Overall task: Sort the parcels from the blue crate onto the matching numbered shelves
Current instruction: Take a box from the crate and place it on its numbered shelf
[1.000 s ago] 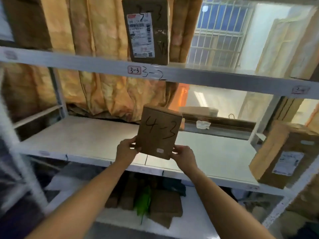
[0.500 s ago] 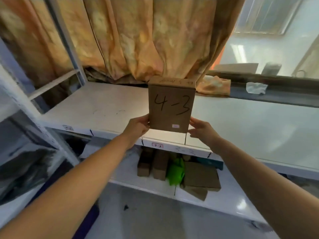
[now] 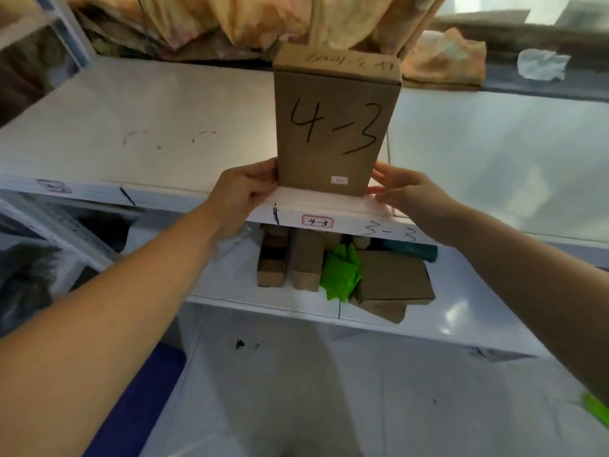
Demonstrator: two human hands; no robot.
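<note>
A brown cardboard parcel (image 3: 333, 127) marked "4-3" in black stands upright on the white shelf (image 3: 164, 127), close to its front edge. Just below it on the shelf lip is a red-framed label reading 4-3 (image 3: 317, 222). My left hand (image 3: 244, 192) grips the parcel's lower left side. The straight fingers of my right hand (image 3: 408, 192) lie against its lower right corner. The parcel's bottom rests on the shelf board.
On the lower shelf lie several brown parcels (image 3: 303, 262) and a green bag (image 3: 341, 275). "3-3" (image 3: 392, 230) is handwritten on the shelf lip to the right. An orange curtain (image 3: 263, 21) hangs behind. A dark blue object (image 3: 131, 390) sits at the lower left.
The parcel went from held in the air in front of the shelf down onto the shelf board above the 4-3 label. My view has dropped and come closer.
</note>
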